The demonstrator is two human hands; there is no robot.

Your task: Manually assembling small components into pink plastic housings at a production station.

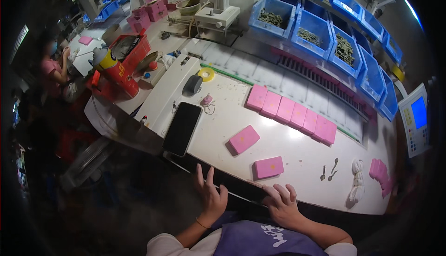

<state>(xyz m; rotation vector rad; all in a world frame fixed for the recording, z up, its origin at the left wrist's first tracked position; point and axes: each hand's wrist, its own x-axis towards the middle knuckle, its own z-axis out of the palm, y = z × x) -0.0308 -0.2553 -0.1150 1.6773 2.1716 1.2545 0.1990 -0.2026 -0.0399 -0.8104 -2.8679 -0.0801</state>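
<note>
A long white bench (216,140) fills the middle of a dim room, with a pale wall (409,45) behind it at the upper right. A slim lamp (412,13) glows white there. Farther off at the upper left is a second pale work surface (95,47). The floor (153,200) lies in deep shadow. A bright strip (21,37) at far left may be a window or light.

Open gap between black phone (182,129) and two loose pink blocks (244,139), a pink-block row (284,110) as barrier beyond
</note>
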